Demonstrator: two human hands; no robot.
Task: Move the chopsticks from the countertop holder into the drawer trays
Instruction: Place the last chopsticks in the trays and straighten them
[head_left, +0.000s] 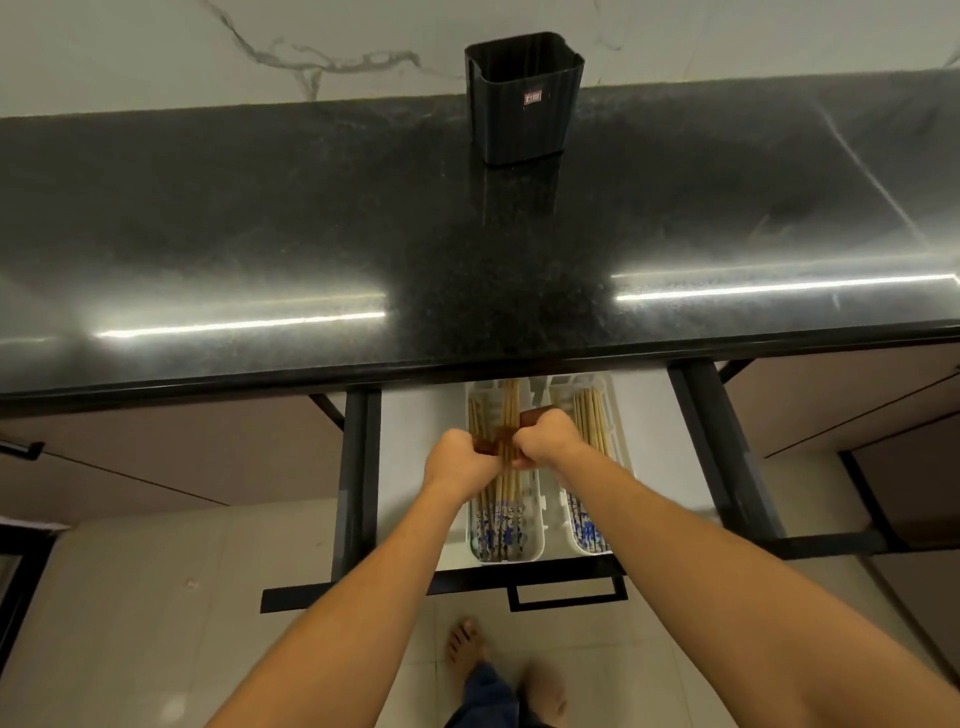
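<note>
Both bare forearms reach straight out over the open drawer (421, 431), wrists close together above its left tray (537, 540); the left hand (460, 457) and right hand (550, 439) are fisted, knuckles up, fingers curled round the ends of a reddish-brown piece (501, 434) lying across the chopsticks (509, 402) in that tray; others lie in the drawer's right tray (597, 383); the black holder (522, 98) stands upright on the countertop (311, 234) behind the drawer.
</note>
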